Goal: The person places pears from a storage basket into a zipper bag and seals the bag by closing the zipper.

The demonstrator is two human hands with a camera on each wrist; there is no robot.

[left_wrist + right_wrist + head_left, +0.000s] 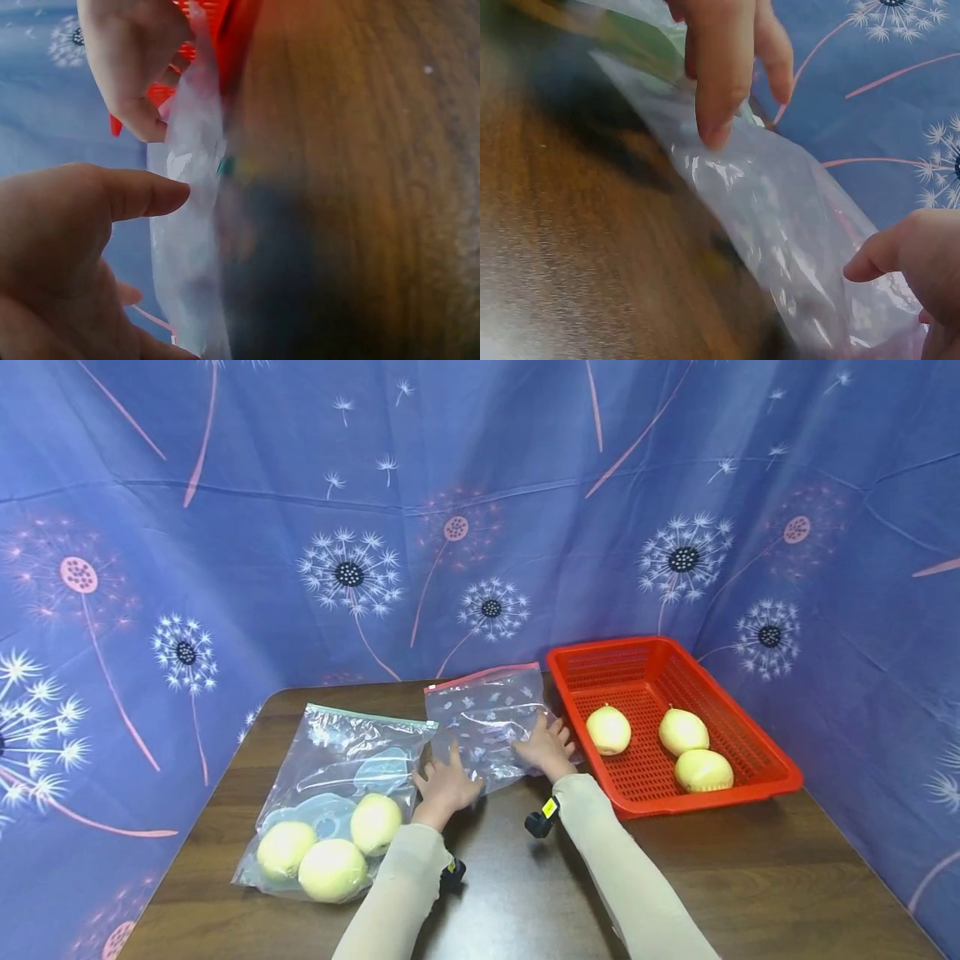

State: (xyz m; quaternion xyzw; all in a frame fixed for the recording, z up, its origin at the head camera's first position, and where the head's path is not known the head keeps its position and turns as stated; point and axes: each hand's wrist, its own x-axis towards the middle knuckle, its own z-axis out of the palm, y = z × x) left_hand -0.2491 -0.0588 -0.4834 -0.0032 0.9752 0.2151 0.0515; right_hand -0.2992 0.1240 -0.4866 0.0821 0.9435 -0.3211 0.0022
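A bag of fruit point(326, 768) lies left of the red-topped bag point(483, 714); left hand point(447, 785) at its left edge, right hand point(547, 750) by its right — both spread, gripping nothing — and a basket point(647, 768) just right of it.

No legible text or numbers

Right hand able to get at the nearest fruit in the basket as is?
Probably yes: right hand is beside the basket, open-topped, with only the side wall to clear before the fruit.
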